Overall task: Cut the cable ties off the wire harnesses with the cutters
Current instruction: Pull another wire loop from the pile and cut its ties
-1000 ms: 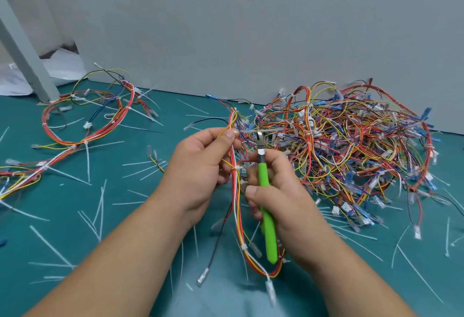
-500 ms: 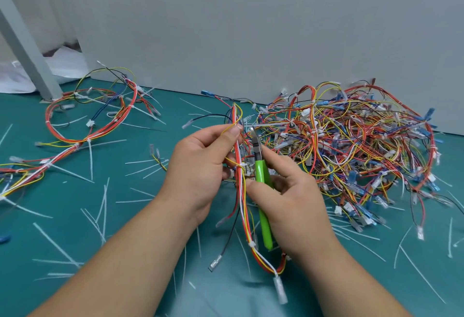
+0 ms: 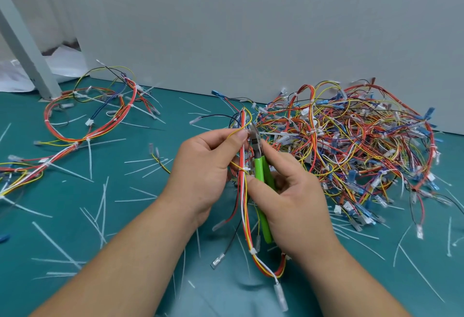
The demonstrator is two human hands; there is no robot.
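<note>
Far left on the counter point(image 3: 130, 231), a loose harness point(image 3: 88, 126) lies in an open loop, and white tie offcuts point(image 3: 100, 203) are scattered around it.

My left hand point(image 3: 208, 166) is closed on the held harness point(image 3: 244, 203). Thumb and forefinger pinch the bundle near its upper end, and the other fingers curl behind it.

That harness is the thing to watch. Its long axis runs almost straight away from me, hanging between the two hands, with its lower end looping down near my right wrist. One white cable tie point(image 3: 247, 168) sits on it at mid-height, just beside the green handles. Another looks to be right at the cutter nose, though blur keeps me from being sure.

The cutters point(image 3: 261, 173) lie nearly parallel to the bundle, just to its right. The nose points away from me and touches the wires beside my left thumb tip. I can't tell whether the jaws are around a tie.

My right hand point(image 3: 293, 198) wraps the handles, with the forefinger laid along the head. It is the nearer hand to the cut, so I judge the next move is a squeeze.

To the right, the pile of harnesses point(image 3: 356, 141) waits against the wall.
</note>
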